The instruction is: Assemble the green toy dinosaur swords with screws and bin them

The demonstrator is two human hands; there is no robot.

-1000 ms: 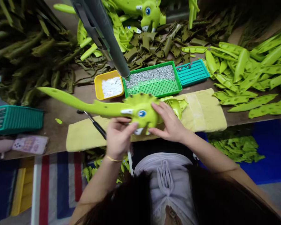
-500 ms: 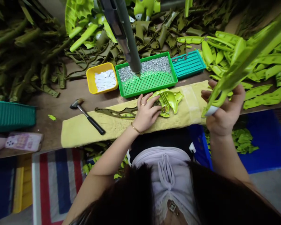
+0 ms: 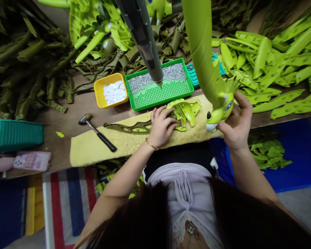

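My right hand (image 3: 237,126) is closed around a lime-green plastic dinosaur head (image 3: 223,109) with a blue eye and white-tipped snout. A long green piece extends upward from the head, which is held above the right part of the yellow cloth pad (image 3: 85,150). On the pad, my left hand (image 3: 162,128) lies with fingers spread over an open lime-green shell half (image 3: 188,112) and the end of a long olive-brown strip (image 3: 132,127). What is under the palm is hidden. A hammer (image 3: 100,133) with a black handle rests left of that hand.
A dark power screwdriver (image 3: 150,52) hangs over the green screw tray (image 3: 133,100). Beside it stands a yellow bin (image 3: 97,90) of white pieces. Olive parts (image 3: 41,58) pile up left and behind; lime-green parts (image 3: 264,69) lie right. A phone (image 3: 33,160) sits at the left edge.
Both hands were on the dinosaur head; the right has carried it off to the right and turned it upright, face showing. The left let go and came down on the parts on the pad.
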